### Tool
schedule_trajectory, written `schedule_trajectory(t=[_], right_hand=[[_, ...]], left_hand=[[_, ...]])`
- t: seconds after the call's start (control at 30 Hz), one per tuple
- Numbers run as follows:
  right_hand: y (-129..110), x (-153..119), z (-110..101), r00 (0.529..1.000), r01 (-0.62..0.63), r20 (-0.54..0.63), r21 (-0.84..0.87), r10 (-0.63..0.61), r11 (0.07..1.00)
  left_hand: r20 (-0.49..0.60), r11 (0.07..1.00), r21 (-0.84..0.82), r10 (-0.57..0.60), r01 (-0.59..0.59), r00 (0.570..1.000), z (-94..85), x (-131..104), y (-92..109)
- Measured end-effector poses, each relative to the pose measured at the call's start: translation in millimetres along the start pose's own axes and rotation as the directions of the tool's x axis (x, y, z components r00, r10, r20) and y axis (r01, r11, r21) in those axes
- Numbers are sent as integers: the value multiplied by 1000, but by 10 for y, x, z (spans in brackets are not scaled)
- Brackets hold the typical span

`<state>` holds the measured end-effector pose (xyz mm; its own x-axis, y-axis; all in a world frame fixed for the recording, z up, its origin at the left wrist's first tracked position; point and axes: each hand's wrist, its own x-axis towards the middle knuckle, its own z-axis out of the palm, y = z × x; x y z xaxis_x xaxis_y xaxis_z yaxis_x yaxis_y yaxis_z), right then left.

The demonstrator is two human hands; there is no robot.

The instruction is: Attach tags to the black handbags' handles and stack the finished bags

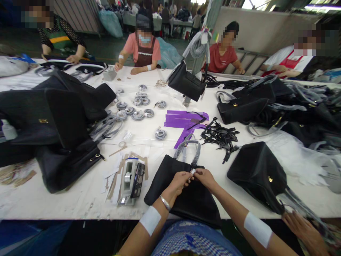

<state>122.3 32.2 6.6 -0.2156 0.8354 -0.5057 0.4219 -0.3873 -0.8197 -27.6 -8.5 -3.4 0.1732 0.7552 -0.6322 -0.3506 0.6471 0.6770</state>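
A black handbag lies in front of me at the table's near edge, its handles wrapped in clear plastic and standing up. Over the bag, my left hand and my right hand meet at the handle's base. Both hands pinch a small white piece between the fingertips. What exactly it is, a tag or a bit of wrapping, I cannot make out. Left of the bag stands a tape dispenser with a dark box leaning on it.
Black bags are piled at left, and another black bag sits at right. Short black straps, purple strips and coiled straps lie ahead. A bag hangs from a post. A co-worker's hand is at lower right; several people sit opposite.
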Motion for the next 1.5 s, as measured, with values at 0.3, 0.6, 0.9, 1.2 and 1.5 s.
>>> schedule_trajectory(t=[0.3, 0.6, 0.9, 1.2, 1.5], right_hand=[[-219, -202, 7, 913, -407, 336, 723, 232, 558], [-97, -71, 38, 943, -308, 112, 649, 313, 695], [-59, -212, -104, 977, -188, 192, 580, 91, 792], [-43, -188, -6, 987, -144, 153, 669, 55, 729], [85, -113, 43, 992, -109, 125, 777, 17, 620]], left_hand=[[-17, 990, 95, 106, -104, 994, 82, -37, 28], [-106, 852, 437, 367, -288, 924, 79, -38, 7], [-19, 984, 139, 119, -115, 993, 88, -39, 7], [222, 953, -270, -80, 140, 972, 14, -22, 95], [202, 975, -154, -127, 160, 971, 90, 28, 86]])
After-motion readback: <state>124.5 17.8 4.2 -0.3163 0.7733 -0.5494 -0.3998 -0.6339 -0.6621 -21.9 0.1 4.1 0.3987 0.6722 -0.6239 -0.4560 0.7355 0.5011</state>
